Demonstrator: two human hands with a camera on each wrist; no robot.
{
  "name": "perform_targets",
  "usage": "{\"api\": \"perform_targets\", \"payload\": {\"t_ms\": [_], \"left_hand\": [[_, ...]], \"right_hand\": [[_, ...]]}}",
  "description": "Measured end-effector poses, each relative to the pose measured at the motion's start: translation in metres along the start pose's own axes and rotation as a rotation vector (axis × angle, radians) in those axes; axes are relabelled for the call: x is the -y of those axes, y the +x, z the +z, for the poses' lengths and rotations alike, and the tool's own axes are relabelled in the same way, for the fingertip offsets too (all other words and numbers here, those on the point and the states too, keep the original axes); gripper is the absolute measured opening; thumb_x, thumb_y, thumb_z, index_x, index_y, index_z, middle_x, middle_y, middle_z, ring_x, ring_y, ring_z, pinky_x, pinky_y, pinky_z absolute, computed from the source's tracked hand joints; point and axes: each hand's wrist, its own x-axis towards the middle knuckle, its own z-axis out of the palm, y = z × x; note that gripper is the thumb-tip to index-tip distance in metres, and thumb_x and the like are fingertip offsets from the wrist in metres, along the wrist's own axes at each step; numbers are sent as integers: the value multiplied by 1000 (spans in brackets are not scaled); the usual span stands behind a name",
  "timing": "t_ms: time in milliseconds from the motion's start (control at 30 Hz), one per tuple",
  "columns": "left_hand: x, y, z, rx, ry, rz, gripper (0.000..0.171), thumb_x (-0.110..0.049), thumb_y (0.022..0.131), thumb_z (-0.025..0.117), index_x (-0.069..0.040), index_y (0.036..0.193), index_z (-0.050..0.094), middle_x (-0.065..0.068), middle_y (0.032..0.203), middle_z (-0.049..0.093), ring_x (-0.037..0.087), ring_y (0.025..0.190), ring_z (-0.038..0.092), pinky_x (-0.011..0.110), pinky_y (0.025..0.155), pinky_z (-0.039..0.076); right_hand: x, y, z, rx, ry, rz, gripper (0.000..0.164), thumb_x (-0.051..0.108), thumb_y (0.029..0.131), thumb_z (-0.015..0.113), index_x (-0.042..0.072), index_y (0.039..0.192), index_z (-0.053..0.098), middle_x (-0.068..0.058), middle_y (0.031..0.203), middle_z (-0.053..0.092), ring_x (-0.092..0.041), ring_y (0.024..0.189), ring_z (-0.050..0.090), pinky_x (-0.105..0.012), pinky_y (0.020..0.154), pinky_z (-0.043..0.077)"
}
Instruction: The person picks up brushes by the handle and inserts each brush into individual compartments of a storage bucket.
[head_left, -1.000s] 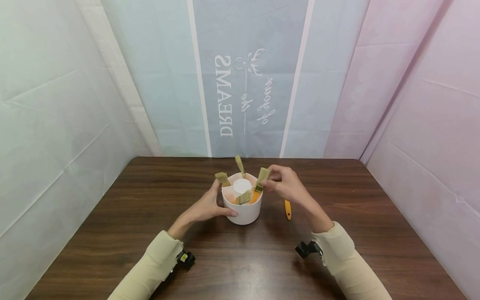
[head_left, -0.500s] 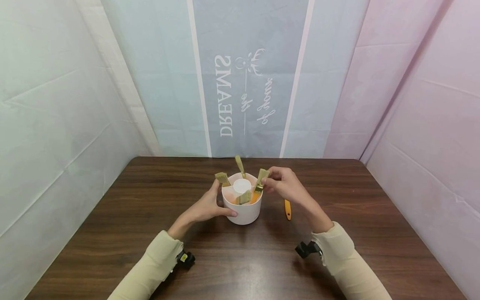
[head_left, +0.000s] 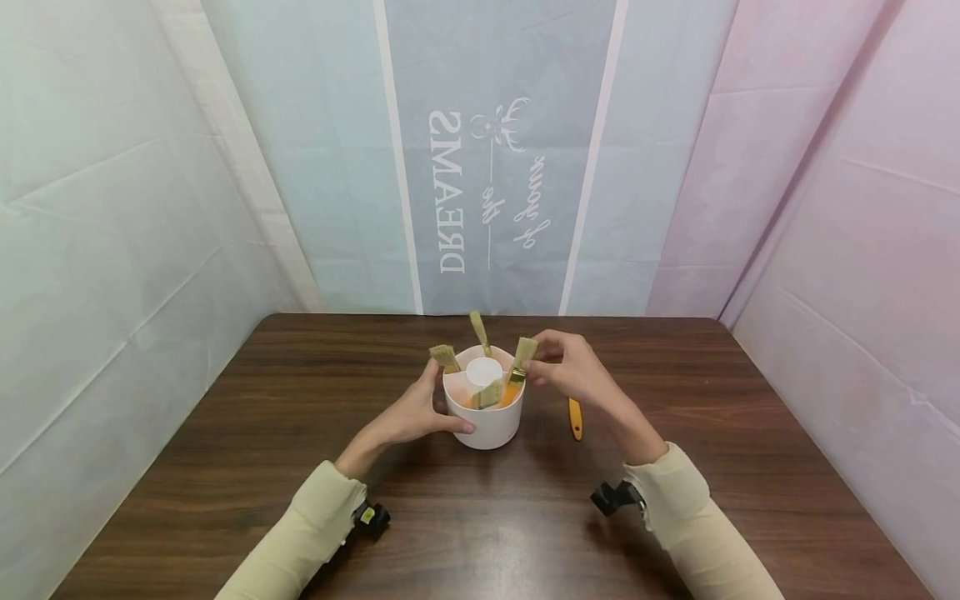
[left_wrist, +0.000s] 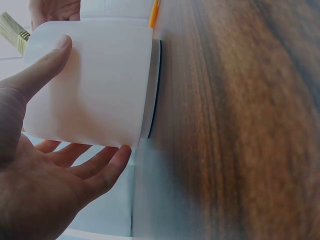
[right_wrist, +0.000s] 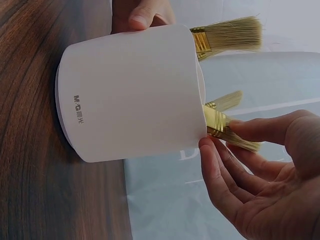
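A round white desk organizer with compartments stands on the table, bristle-up paintbrushes in it. My left hand holds its left side, thumb across the front wall and fingers along the far side, as the left wrist view shows. At the right rim, my right hand pinches a paintbrush near its metal band; its orange handle goes down inside the organizer. Three more brushes stand in it: one at the left, one at the back and one at the front.
Right of the organizer, an orange brush handle lies on the dark wooden table, its other end hidden behind my right hand. A printed cloth backdrop hangs behind the table, with pale cloth sides left and right.
My right fingers and the pinched paintbrush shift very slightly at the rim. The left hand and the organizer stay in place.
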Motion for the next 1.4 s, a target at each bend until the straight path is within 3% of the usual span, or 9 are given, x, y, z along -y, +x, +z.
{"api": "perform_targets", "payload": {"t_ms": [267, 567, 967, 1267, 1400], "left_hand": [[-2, -1, 0, -2, 4, -4, 114, -19, 77, 93, -20, 159, 14, 16, 157, 40, 32, 138, 51, 40, 100, 58], [-1, 0, 1, -4, -7, -4, 116, -16, 75, 94, -21, 160, 14, 15, 159, 37, 33, 142, 47, 40, 100, 58], [-2, -1, 2, -9, -2, -6, 115, -15, 76, 94, -20, 159, 15, 16, 157, 40, 33, 141, 48, 42, 103, 57], [-2, -2, 2, -7, -6, -3, 113, -14, 76, 93, -20, 158, 15, 17, 155, 41, 33, 138, 50, 42, 100, 58], [-1, -1, 2, -9, -1, -6, 113, -15, 76, 93, -20, 158, 16, 17, 155, 41, 33, 138, 50, 41, 100, 58]], "right_hand": [[0, -1, -6, 6, -9, -1, 33, 6, 92, 74, -1, 123, 64, -23, 110, 75, -40, 98, 74, -35, 75, 65], [0, -1, -21, 11, -18, 4, 38, 1, 90, 75, 0, 126, 64, -21, 112, 75, -25, 94, 74, -41, 81, 64], [-10, -1, -40, 2, -56, 32, 38, 4, 93, 72, -4, 129, 63, -26, 116, 73, -19, 86, 75, -33, 77, 64], [-23, 1, -52, -37, -4, 92, 40, 8, 95, 72, -4, 132, 62, -28, 121, 72, -32, 102, 74, -30, 80, 63], [-31, 3, -58, -52, 16, 124, 39, 7, 97, 69, -5, 133, 60, -30, 125, 69, -29, 103, 74, -32, 82, 64]]}}
